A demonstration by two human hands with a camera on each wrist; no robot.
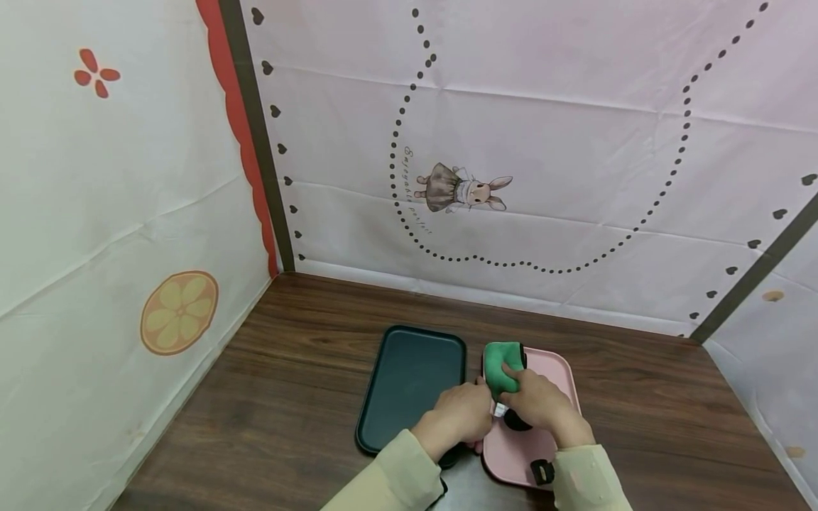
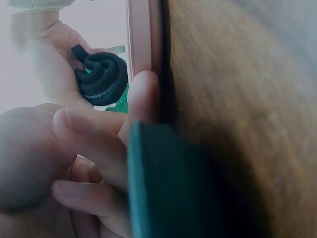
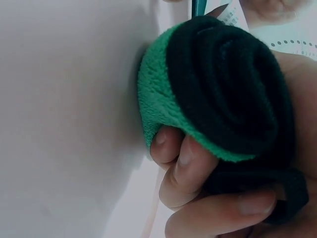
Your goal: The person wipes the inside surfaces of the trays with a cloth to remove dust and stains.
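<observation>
Green, towel-like cloth makes up the rolled towel (image 1: 498, 362), which lies over the far left part of the pink tray (image 1: 514, 454). The right hand (image 1: 540, 401) comes at it from the near right and is plainly the closer in grip: its fingers curl round the roll from one side, the thumb across the top, pinching the green cloth between them. The roll's long axis seems to run roughly near to far, with its black, coiled end (image 3: 223, 89) turned toward the person (a small black loop (image 3: 297, 193) sticks out beside it). Whether the roll's weight rests on the tray or on the fingers cannot be told.

Just left of the roll, the left hand (image 1: 463, 411) sits over the gap between the pink tray and the dark green tray (image 1: 415, 383). One of its fingertips (image 2: 143, 94) appears to lie against the pink rim, and the other fingers are loosely bent beside the dark rim; whether they grip either one cannot be told. Both trays lie side by side on the brown table (image 1: 287, 369), their long sides running near to far.
</observation>
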